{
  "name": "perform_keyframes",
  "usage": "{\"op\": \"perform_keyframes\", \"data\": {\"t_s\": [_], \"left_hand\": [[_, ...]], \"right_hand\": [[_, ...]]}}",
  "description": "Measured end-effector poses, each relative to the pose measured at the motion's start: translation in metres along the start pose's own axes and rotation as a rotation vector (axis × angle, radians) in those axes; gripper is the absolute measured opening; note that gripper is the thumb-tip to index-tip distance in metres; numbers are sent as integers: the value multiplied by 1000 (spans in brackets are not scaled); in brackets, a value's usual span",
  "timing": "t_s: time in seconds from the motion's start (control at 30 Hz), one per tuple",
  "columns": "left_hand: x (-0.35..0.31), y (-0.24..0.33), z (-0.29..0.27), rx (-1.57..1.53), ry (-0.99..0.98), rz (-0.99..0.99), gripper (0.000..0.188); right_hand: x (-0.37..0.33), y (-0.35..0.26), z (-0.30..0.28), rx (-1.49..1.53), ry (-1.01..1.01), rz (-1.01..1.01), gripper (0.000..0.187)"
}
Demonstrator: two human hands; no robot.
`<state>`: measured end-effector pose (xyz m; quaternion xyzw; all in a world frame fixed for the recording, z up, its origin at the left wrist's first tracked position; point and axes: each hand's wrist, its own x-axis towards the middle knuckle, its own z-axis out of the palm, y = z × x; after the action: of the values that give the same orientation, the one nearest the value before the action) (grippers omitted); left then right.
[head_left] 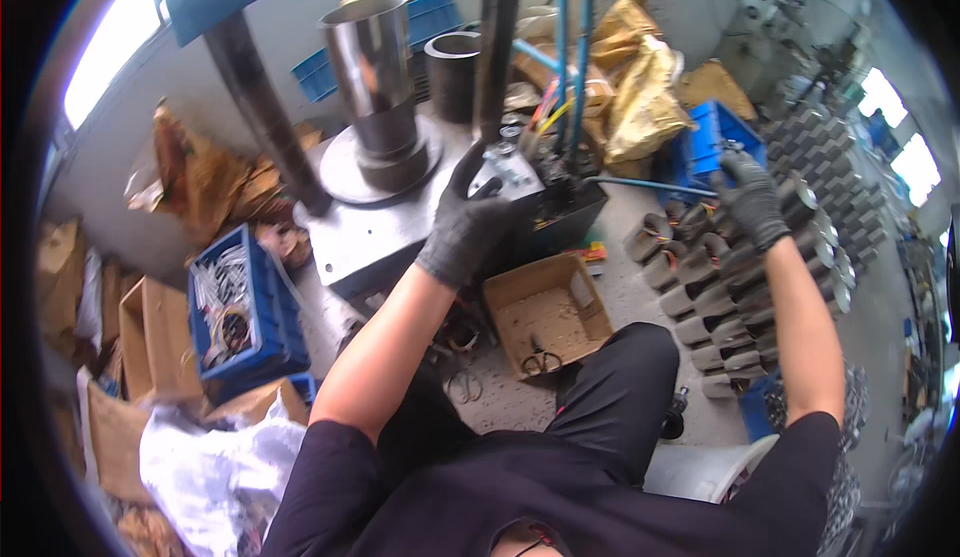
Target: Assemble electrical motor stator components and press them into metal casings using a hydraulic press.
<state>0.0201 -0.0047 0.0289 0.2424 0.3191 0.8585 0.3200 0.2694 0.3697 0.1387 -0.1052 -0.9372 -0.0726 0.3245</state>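
My left hand (pixel 470 225), in a dark grey glove, is over the front edge of a metal press table (pixel 350 242). Its fingers point up beside a dark steel column (pixel 497 47), thumb apart, with nothing visible in them. Out to the right, my gloved right hand (pixel 750 199) is closed at the end of a thin blue lever (pixel 650 186) that runs from the machine. On the table, a shiny metal cylinder (pixel 368 57) stands upright on a darker ring (pixel 395 169) over a round plate (pixel 335 179). Behind it is a dark, thick-walled tube (pixel 455 82).
A cardboard box (pixel 540 307) with scissors (pixel 541 361) sits on the floor before me. Many metal tubes (pixel 735 332) stand in rows at right, near a blue crate (pixel 705 147). Another blue crate (pixel 285 307) holds small parts at left, by a white plastic bag (pixel 215 467).
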Motion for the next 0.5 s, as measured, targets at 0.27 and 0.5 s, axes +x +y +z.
{"op": "perform_keyframes", "data": {"t_s": [0.27,0.5], "left_hand": [[-14,-29,-8,121,212,-128,81],[-10,-23,3,89,239,-141,58]], "right_hand": [[73,-203,-31,51,6,-395,17],[171,-319,41,100,193,-608,24]]}}
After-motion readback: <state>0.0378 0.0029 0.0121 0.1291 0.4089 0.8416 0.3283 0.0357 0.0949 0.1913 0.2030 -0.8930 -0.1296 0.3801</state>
